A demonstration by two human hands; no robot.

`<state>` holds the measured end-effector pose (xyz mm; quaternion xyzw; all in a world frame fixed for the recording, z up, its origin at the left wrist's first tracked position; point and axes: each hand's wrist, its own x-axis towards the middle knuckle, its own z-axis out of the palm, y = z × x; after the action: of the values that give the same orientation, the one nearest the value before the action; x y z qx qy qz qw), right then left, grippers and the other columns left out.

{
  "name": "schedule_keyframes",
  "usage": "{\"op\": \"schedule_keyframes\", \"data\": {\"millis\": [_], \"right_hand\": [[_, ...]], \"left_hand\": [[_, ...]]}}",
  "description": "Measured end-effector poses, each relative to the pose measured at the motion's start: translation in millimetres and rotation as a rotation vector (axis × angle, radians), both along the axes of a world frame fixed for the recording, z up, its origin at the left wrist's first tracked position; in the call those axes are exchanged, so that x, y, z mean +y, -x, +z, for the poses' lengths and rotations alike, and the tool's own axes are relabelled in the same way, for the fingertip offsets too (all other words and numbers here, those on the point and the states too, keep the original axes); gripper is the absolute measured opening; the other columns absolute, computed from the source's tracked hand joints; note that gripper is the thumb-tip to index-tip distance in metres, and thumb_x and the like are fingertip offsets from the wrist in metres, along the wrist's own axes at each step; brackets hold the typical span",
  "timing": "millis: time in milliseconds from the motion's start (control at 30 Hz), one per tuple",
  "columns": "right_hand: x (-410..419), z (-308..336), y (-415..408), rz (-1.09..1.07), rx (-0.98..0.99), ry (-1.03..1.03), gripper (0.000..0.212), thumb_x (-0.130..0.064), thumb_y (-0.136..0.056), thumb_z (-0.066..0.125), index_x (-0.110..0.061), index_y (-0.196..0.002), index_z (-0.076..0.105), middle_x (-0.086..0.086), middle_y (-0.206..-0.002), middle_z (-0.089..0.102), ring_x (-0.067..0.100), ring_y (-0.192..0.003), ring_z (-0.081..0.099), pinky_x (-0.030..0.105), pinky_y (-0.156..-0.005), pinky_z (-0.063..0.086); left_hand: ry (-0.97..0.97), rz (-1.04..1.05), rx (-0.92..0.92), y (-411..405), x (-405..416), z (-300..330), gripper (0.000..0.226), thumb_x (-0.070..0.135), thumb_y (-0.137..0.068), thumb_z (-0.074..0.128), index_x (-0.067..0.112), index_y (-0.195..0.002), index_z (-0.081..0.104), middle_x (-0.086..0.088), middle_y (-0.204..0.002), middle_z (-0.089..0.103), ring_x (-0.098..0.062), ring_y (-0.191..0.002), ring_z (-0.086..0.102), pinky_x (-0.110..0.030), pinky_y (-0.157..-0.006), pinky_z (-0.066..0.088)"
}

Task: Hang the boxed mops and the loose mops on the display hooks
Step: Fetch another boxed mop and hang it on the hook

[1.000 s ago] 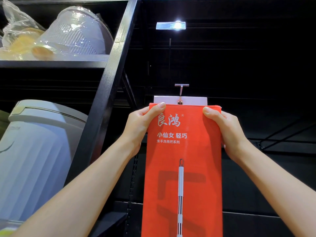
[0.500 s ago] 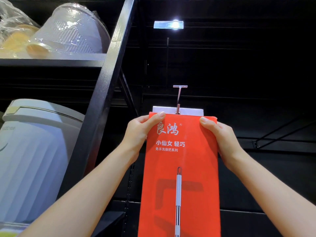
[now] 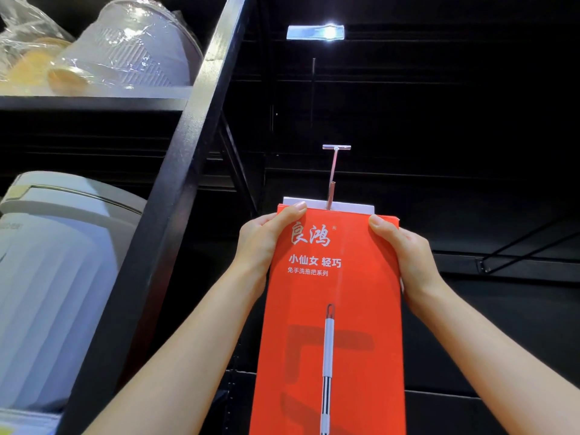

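Observation:
A tall orange mop box (image 3: 332, 309) with white lettering and a picture of a mop handle stands upright in front of the dark display panel. My left hand (image 3: 260, 243) grips its upper left edge, thumb on the front. My right hand (image 3: 405, 252) grips the upper right edge the same way. A white tab (image 3: 354, 207) shows behind the box's top. A metal display hook (image 3: 333, 174) with a T-shaped end rises from the middle of that tab; whether it passes through a hole I cannot see.
A black slanted shelf post (image 3: 175, 215) runs down to the left of the box. Left of it sit a large white ribbed bin (image 3: 53, 293) and wrapped plastic ware (image 3: 125, 48) on an upper shelf. Another black hook arm (image 3: 527, 243) juts out at the right.
The box and both hands have come down a little relative to the hook, so more of the hook's shaft shows above the white tab. The grips are unchanged.

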<state>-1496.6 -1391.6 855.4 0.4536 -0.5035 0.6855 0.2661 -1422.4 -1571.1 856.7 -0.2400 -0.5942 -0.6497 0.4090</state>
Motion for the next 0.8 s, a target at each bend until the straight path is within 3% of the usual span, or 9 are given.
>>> {"op": "schedule_keyframes", "data": {"millis": [267, 433, 600, 800], "right_hand": [[-8.3, -0.8, 22.7, 0.016, -0.031, 0.005, 0.021, -0.033, -0.080, 0.068, -0.013, -0.074, 0.072, 0.014, -0.082, 0.071, 0.029, -0.074, 0.065, 0.044, -0.077, 0.052], [-12.2, -0.4, 39.2, -0.012, -0.022, 0.009, 0.021, -0.033, -0.080, 0.068, -0.015, -0.069, 0.071, 0.007, -0.074, 0.070, 0.020, -0.067, 0.064, 0.034, -0.067, 0.051], [-17.7, -0.9, 53.7, -0.009, -0.037, 0.005, 0.017, -0.029, -0.081, 0.067, -0.013, -0.074, 0.071, 0.000, -0.068, 0.070, 0.011, -0.059, 0.064, 0.021, -0.054, 0.051], [-22.6, -1.2, 70.0, -0.006, -0.083, 0.000, 0.017, -0.030, -0.080, 0.069, -0.013, -0.078, 0.072, 0.002, -0.073, 0.071, 0.012, -0.062, 0.065, 0.023, -0.057, 0.052]], "left_hand": [[-0.023, 0.012, 0.020, 27.0, -6.5, -3.7, 0.036, 0.037, -0.076, 0.073, 0.004, -0.091, 0.071, -0.011, -0.081, 0.074, -0.022, -0.068, 0.071, -0.035, -0.070, 0.059], [-0.030, 0.018, 0.015, 46.4, -12.2, -3.3, 0.031, 0.036, -0.075, 0.073, 0.007, -0.087, 0.071, -0.014, -0.084, 0.074, -0.025, -0.072, 0.070, -0.040, -0.077, 0.058], [-0.064, 0.000, 0.003, 62.7, -16.2, -5.5, 0.022, 0.033, -0.075, 0.074, 0.012, -0.079, 0.071, -0.008, -0.076, 0.074, -0.019, -0.065, 0.070, -0.032, -0.067, 0.059], [-0.077, 0.015, -0.021, 79.9, -20.3, -6.8, 0.024, 0.034, -0.077, 0.073, 0.012, -0.084, 0.071, -0.007, -0.079, 0.074, -0.018, -0.065, 0.071, -0.029, -0.062, 0.058]]}}
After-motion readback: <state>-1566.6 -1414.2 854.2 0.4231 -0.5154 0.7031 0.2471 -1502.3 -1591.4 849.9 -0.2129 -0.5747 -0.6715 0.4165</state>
